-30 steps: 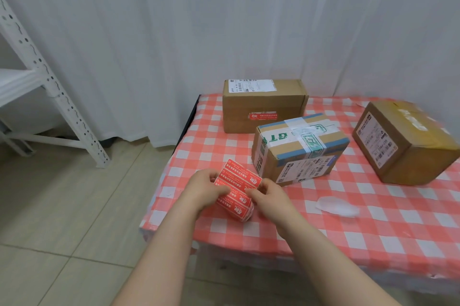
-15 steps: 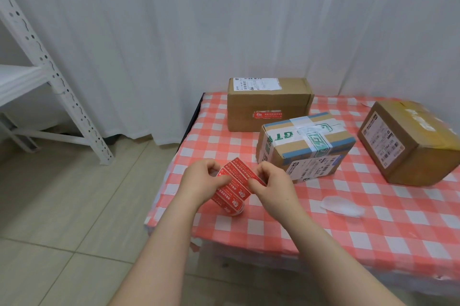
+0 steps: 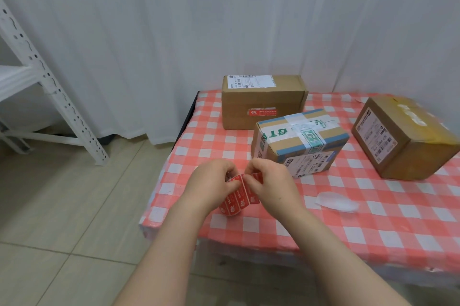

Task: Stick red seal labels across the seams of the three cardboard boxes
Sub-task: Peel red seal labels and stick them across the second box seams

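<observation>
Both hands pinch the label strip [image 3: 239, 196] above the table's [image 3: 373, 226] front-left corner: left hand [image 3: 211, 185] and right hand [image 3: 270, 182] at its top edge. Three boxes sit behind: back [image 3: 263, 101], middle [image 3: 298, 141], right [image 3: 403, 136].

Over the desk's [image 3: 373, 236] front left corner the left hand [image 3: 211, 183] and right hand [image 3: 272, 182] keep a grip on the labels [image 3: 238, 200]. The taped box [image 3: 298, 141] stands just beyond them, blocking a straight reach to the back box [image 3: 261, 106]. A lane of cloth runs between the taped box and the right box [image 3: 408, 141]. A clear film [image 3: 336, 202] lies on the near right strip. A curtain [image 3: 224, 19] closes the back.
</observation>
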